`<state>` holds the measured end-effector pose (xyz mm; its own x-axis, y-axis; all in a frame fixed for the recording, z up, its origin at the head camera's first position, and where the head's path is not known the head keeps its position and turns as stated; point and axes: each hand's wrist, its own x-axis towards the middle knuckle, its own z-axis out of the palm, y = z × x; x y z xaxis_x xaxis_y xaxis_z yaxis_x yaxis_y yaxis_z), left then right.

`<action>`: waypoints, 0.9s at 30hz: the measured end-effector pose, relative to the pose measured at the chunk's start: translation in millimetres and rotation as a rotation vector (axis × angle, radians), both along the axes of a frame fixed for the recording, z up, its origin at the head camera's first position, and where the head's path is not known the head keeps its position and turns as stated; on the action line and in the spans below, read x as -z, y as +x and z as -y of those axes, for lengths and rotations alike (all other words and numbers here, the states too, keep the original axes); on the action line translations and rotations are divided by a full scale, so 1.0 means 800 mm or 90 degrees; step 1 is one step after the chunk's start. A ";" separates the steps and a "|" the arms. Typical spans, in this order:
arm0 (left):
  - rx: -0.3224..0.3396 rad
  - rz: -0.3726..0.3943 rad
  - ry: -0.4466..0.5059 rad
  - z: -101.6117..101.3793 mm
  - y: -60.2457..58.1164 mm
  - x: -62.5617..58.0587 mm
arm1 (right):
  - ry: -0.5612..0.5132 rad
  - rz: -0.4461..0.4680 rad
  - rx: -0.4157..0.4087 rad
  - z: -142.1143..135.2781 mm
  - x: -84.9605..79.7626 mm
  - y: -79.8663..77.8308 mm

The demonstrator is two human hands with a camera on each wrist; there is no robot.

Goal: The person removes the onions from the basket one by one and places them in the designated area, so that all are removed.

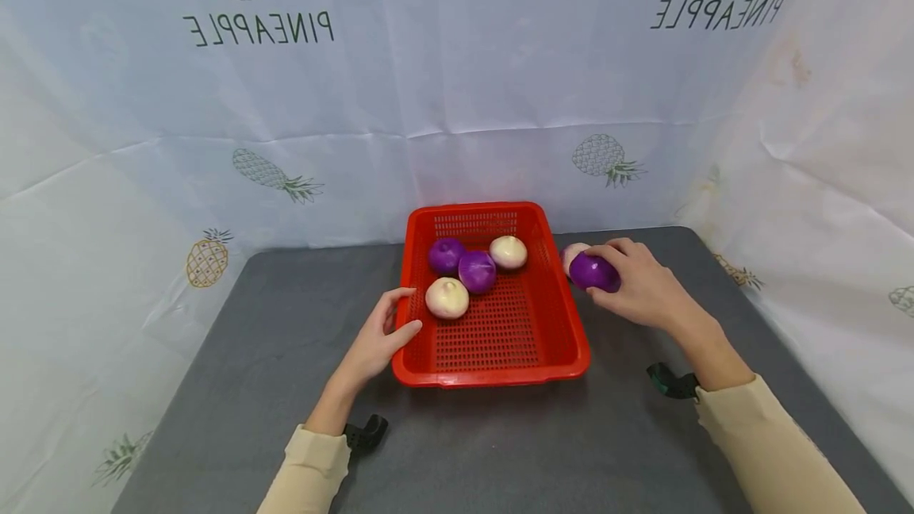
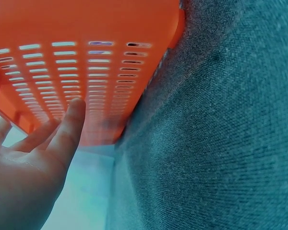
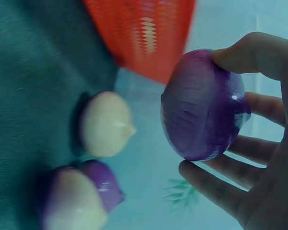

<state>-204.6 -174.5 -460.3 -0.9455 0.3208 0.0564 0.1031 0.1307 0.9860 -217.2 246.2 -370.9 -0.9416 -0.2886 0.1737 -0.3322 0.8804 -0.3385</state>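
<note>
My right hand (image 1: 640,284) holds a glossy purple onion (image 1: 594,273) beside the basket's right wall, with the thumb and fingers round it. In the right wrist view that onion (image 3: 199,108) appears above the table, and past it lie a pale onion (image 3: 105,124), a half-pale, half-purple onion (image 3: 72,201) and a purple one (image 3: 103,182). The left hand (image 1: 371,339) is at the left rim of a red plastic basket (image 1: 493,377), its fingers loosely extended at the outer wall. Inside are two purple onions (image 1: 477,271) and two pale ones (image 1: 447,298).
The basket stands on a dark grey cloth-covered table (image 1: 300,355). A white curtain (image 1: 457,86) with pineapple prints hangs behind it and along both sides. Black wrist straps (image 1: 366,433) are on both arms.
</note>
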 end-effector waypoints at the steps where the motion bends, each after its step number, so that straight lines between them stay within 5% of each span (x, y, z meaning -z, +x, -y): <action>1: -0.001 0.000 -0.002 0.000 0.000 0.000 | -0.001 0.003 0.002 -0.002 0.006 -0.003; 10: -0.005 -0.003 -0.008 0.000 0.000 0.000 | 0.005 -0.003 0.006 -0.015 0.052 -0.022; 27: -0.010 -0.002 -0.010 -0.001 0.001 0.002 | 0.018 -0.001 0.006 -0.020 0.094 -0.031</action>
